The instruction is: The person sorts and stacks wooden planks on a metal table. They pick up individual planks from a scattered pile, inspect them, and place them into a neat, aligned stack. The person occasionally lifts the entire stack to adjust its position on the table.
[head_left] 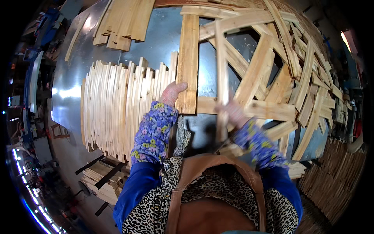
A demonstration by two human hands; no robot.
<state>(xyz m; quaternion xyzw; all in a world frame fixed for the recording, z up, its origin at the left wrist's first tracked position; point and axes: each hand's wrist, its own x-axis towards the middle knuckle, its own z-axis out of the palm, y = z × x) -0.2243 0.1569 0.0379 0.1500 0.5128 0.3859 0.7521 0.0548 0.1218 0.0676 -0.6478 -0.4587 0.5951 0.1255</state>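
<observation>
Long, flat, yellowish-brown board (188,58) with straight edges, left hand (173,94) gripping its side, blurred right hand (233,112) at pale narrow strip (221,66), finger closure unclear

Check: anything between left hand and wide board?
Nothing visible does: the left hand is on the wide board, thumb over its left edge near the lower end. The packed strips lie left of the board.

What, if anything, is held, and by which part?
Left hand: wide board, by its lower left edge. Right hand, blurred: apparently a narrow strip, below its middle.
</observation>
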